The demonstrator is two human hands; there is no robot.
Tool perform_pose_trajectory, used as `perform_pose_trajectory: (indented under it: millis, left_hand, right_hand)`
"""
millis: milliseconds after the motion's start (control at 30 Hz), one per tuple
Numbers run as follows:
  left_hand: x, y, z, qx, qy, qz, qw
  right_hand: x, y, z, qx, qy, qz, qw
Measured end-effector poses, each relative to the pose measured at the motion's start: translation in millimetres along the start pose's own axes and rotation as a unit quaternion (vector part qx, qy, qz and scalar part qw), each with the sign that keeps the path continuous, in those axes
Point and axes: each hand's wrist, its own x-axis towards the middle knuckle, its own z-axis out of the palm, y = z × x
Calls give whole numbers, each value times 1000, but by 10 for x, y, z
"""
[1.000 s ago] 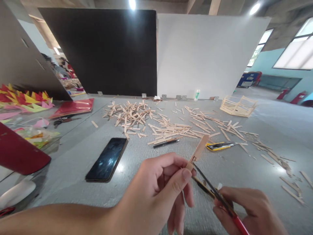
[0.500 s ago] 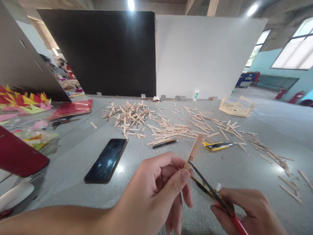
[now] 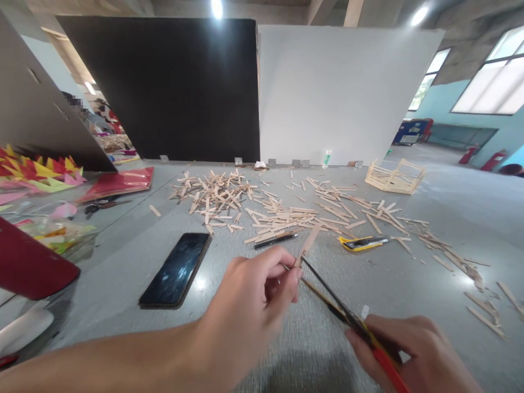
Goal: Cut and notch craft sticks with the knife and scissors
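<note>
A: Nearest to us, how do the hands stand?

B: Our right hand (image 3: pixel 413 355) is closed around the red handles of the black-bladed scissors (image 3: pixel 347 314). Our left hand (image 3: pixel 249 305) pinches the flat pale wooden craft stick (image 3: pixel 309 241) between thumb and fingertips; the other fingers are curled in. The stick is held in the air above the grey table (image 3: pixel 123 256), tilted up and away, and the blade tips meet its lower end right at our fingertips.

A: How do we cut well here?

B: We judge that the cut goes cleaner with the stick seated deeper between the blades, not at the tips. We keep the pinch firm, set our fingers clear of the cut line, and close the blades square to the stick to limit splitting.

A: What lies beyond?

B: The black smartphone (image 3: pixel 176 268) lies to the left, the black pen (image 3: pixel 275 240) and yellow utility knife (image 3: pixel 362 243) just ahead. Farther off lie the scattered pile of wooden sticks (image 3: pixel 216 194) and the stick-built frame (image 3: pixel 393 177).
</note>
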Motion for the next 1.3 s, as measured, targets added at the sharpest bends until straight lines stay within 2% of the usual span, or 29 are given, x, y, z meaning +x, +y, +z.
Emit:
perform_pose_trajectory:
  millis: [200,333,400,500,567,867,1000,1133,1300]
  left_hand:
    - [67,-61,38,98,36,28,994]
    - [73,-69,1,97,87,39,991]
    - [76,-39,-43,52,65,24,996]
    - [80,24,-89,-49,0,-23,999]
    - [76,56,-93,-102,-14,-45,994]
    - [19,100,-107,-257,-121,-110,952]
    - [26,109,-129,-286,-129,-118,942]
    - [42,108,-117,-286,-135,-118,941]
    - [48,101,-102,-280,-130,-120,943]
  right_hand:
    - [-37,23,1,4,-42,5,999]
    - [-45,76,85,-30,4,45,998]
    - [-16,114,107,-19,7,66,998]
    - [36,132,74,33,-45,97,994]
    - [46,102,28,55,-67,103,991]
    - [2,-26,-31,27,-27,55,998]
    - [14,-15,-53,-2,12,24,1000]
    - [13,-12,-25,-30,-7,21,999]
    - [17,20,27,34,-22,39,998]
